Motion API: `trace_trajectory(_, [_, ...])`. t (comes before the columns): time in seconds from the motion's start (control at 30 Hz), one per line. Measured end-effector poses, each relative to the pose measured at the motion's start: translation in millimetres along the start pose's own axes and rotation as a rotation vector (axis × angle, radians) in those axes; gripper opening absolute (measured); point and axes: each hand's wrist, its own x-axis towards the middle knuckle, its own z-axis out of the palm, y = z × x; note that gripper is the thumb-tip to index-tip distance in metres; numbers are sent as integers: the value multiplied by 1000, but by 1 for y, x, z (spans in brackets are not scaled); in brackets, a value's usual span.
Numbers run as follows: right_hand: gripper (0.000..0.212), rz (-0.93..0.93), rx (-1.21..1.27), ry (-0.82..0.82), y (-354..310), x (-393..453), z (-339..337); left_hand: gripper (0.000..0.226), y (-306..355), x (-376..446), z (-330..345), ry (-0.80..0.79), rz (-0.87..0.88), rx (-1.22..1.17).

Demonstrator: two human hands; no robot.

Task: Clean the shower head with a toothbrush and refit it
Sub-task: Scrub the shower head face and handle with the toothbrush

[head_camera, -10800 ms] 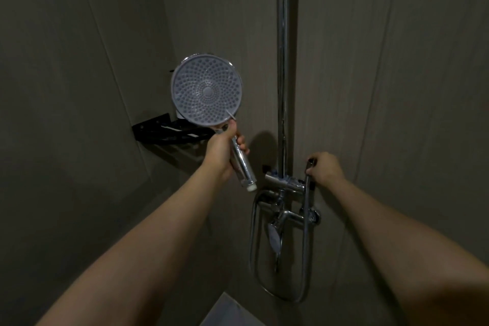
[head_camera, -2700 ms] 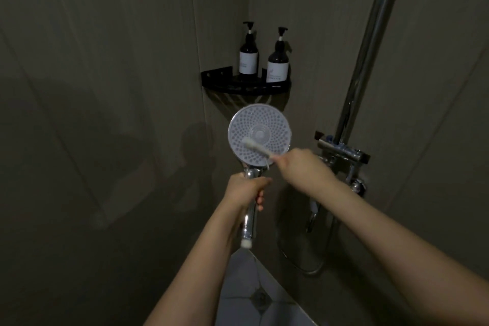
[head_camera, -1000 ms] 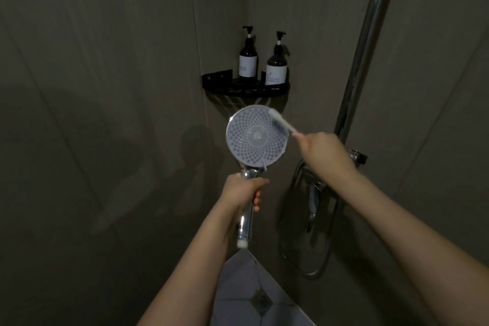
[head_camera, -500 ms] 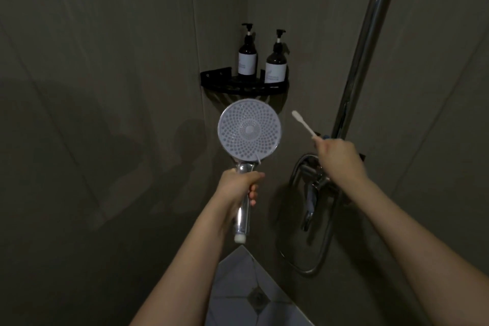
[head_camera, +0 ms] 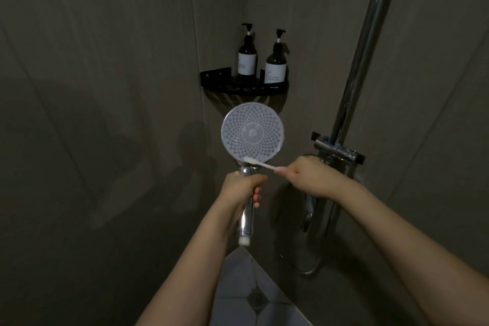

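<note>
A round chrome shower head point(head_camera: 252, 136) with a pale dotted face stands upright in front of me, detached from its hose. My left hand point(head_camera: 242, 188) grips its chrome handle just below the face. A white toothbrush point(head_camera: 260, 163) lies across the lower edge of the face, bristle end at the left. My right hand point(head_camera: 304, 176) pinches the toothbrush's handle end, just right of the shower head.
A black corner shelf point(head_camera: 219, 78) holds two dark pump bottles point(head_camera: 275, 61) above the shower head. The chrome riser pipe point(head_camera: 367, 42) and mixer valve point(head_camera: 338, 149) are on the right wall, with the hose loop point(head_camera: 304, 264) hanging below. The tiled floor with a drain point(head_camera: 256, 299) lies beneath.
My right hand brought the toothbrush from the air on the right down onto the lower edge of the shower face. The shower head dropped slightly lower in view.
</note>
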Motion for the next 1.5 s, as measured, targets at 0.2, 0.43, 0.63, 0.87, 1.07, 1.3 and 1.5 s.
trace_trajectory(0.2, [47, 70, 98, 200, -8, 8, -18, 29, 4, -1, 0, -10, 12, 19])
trace_trajectory(0.43, [49, -4, 143, 433, -19, 6, -28, 30, 3, -4, -1, -4, 12, 36])
trace_trajectory(0.63, [48, -9, -11, -18, -24, -2, -16, 29, 4, -8, -3, -7, 18, 57])
trace_trajectory(0.87, [46, -15, -14, 184, -31, -1, -24, 32, 7, -14, -3, -12, 25, 59])
trace_trajectory(1.07, [49, -13, 295, 292, -44, 0, -34, 24, 7, -17, -7, -18, 19, 54])
trace_trajectory(1.3, [43, 31, 136, -39, -53, -3, -32, 30, 8, -22, -8, -23, 18, 37])
trace_trajectory(1.5, [49, 19, 85, 29, -53, 9, -30, 30, 8, -25, -7, -16, 10, 60])
